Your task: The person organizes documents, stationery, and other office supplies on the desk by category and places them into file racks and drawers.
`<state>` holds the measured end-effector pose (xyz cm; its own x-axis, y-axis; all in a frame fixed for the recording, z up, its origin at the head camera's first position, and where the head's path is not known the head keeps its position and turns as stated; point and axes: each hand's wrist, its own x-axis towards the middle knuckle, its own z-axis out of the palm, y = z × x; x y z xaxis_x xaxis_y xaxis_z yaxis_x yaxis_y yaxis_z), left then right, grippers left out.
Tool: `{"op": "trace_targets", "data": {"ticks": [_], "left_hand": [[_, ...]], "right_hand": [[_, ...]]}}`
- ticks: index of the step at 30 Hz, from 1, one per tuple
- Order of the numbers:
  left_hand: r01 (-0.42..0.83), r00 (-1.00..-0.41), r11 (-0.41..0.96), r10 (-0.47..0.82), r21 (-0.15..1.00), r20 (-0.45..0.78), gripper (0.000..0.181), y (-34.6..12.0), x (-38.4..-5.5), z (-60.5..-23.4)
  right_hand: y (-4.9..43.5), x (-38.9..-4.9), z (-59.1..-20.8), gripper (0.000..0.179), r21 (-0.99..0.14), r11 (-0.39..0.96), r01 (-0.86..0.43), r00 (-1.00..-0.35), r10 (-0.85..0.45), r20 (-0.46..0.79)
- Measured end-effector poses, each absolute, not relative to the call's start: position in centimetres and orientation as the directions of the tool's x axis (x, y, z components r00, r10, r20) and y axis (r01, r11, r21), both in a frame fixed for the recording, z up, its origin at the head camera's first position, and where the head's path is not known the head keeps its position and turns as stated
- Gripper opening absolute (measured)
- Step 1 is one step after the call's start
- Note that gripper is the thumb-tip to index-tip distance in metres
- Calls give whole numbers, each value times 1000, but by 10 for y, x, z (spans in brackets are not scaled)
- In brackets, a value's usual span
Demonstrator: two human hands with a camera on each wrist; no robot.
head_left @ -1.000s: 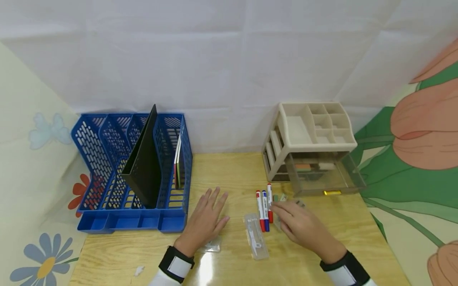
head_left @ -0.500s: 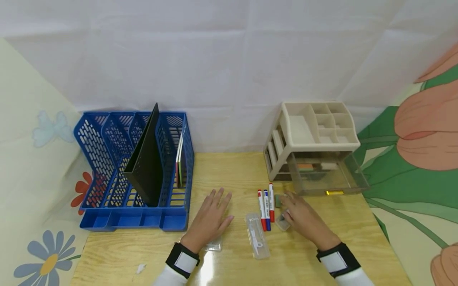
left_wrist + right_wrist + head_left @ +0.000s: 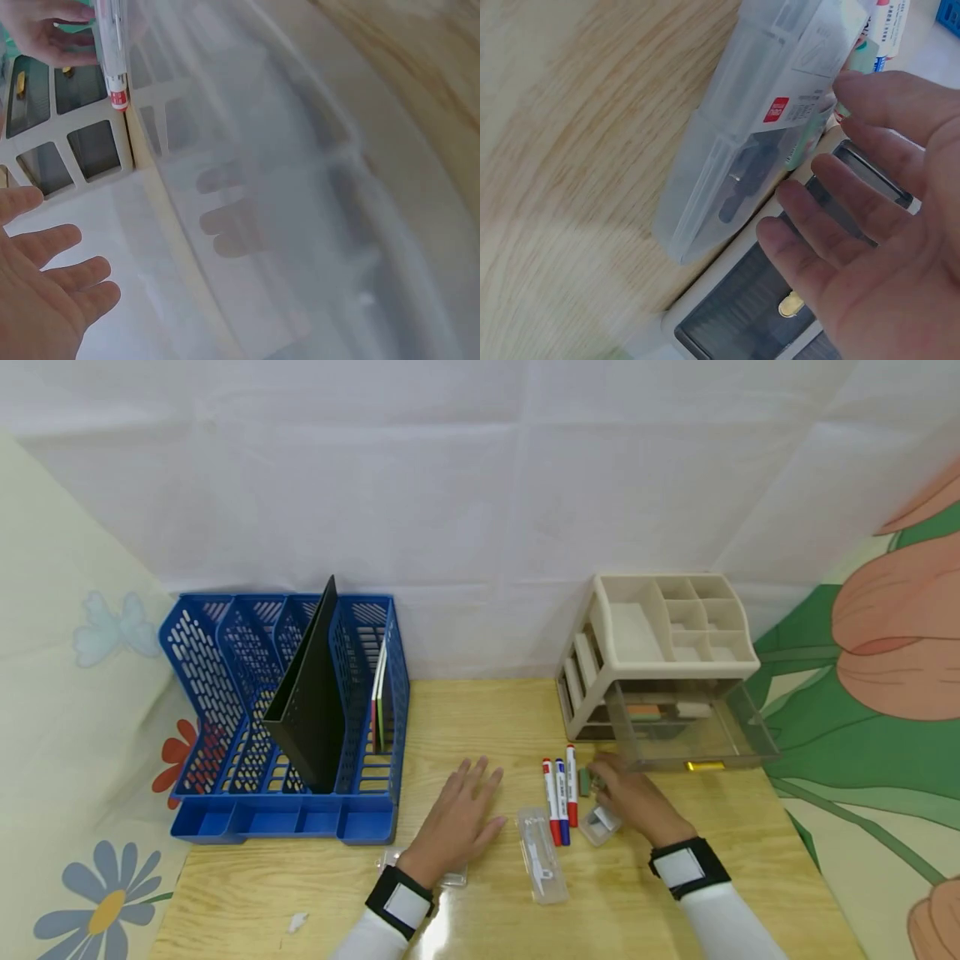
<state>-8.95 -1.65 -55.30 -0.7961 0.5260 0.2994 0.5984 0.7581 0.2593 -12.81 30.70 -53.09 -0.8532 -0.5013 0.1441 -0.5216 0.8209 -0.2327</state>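
Reaching in beside the markers, the right hand has its fingertips at a small greenish piece on the table; whether its grip has hold of the piece I cannot tell, though the right wrist view shows the other fingers loosely extended. Just left of that piece lies a green block, and nearer the person sits a small clear box with something grey and white inside. The three markers lie side by side left of the block, a blue one between two red. Further left is a flat clear case holding a white item. The left hand has a relaxed grip, fingers spread, and partly hides another clear case. Behind the right hand stands a cream organiser, its clear drawer pulled out with an orange piece and a white block in it. At far left, a blue rack holds a black folder and thin booklets.
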Motion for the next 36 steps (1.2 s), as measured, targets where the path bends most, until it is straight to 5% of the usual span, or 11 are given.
{"op": "trace_targets", "data": {"ticks": [5,18,26,36], "left_hand": [[600,-795,760,530,251,296,69,-11,-90,-553],[594,-797,768,522,239,305,67,-6,-90,-552],[587,-803,770,518,248,293,67,-6,-90,-550],[594,-797,772,523,228,304,67,-12,-92,-547]], "right_hand": [[305,-132,-534,41,-272,858,-435,-899,-434,66],[301,-132,-538,24,-242,874,-421,-905,-387,174],[298,-125,-528,25,-253,901,-353,-935,-340,95],[294,-108,-521,17,-198,776,-599,-785,-519,338]]}}
